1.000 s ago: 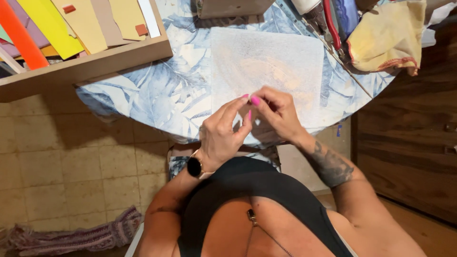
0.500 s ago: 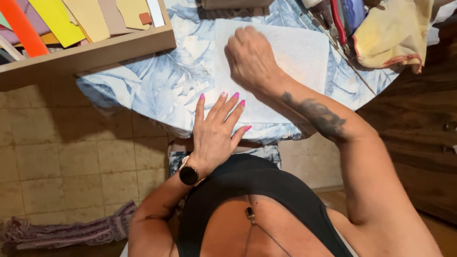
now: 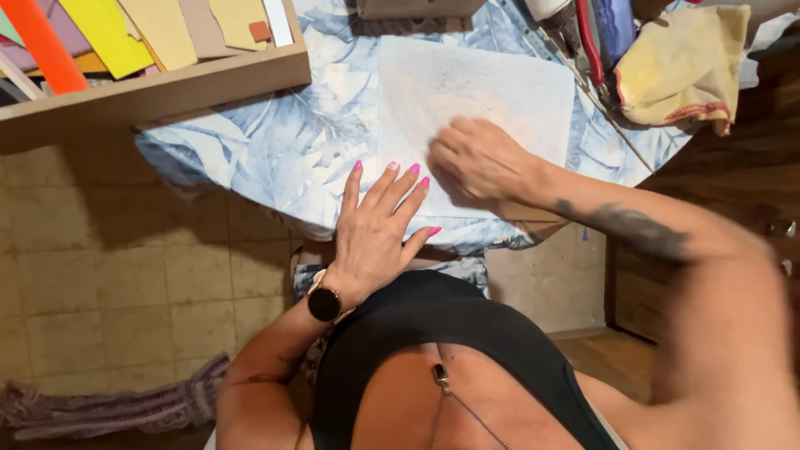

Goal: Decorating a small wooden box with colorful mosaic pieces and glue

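The fingers [image 3: 385, 185] of the left hand [image 3: 375, 229] were spread flat and open, pink-painted nails pointing away from the body, with the fingertips pressing the near left corner of a sheet of paper [image 3: 492, 100]. The right hand [image 3: 479, 158] was loosely curled, knuckles up, and rested on the near part of the same sheet; it gripped nothing that could be seen, though motion blur left the exact finger position unclear. The sheet was white to pale grey, roughly rectangular, with a faint speckled or dusty texture and a slightly warmer tint toward its middle. It lay flat on a round table [image 3: 275, 158] covered with a blue-and-white leaf-patterned cloth, near the edge closest to the person. A dark watch [image 3: 323, 302] sat on the left wrist. At the upper left, a cardboard tray [image 3: 167, 92] held coloured card pieces in orange, yellow and tan. At the upper right, a crumpled yellow cloth [image 3: 679, 62] lay at the table's edge, just beside red-handled tools [image 3: 590, 46]. The floor below was tan tile.
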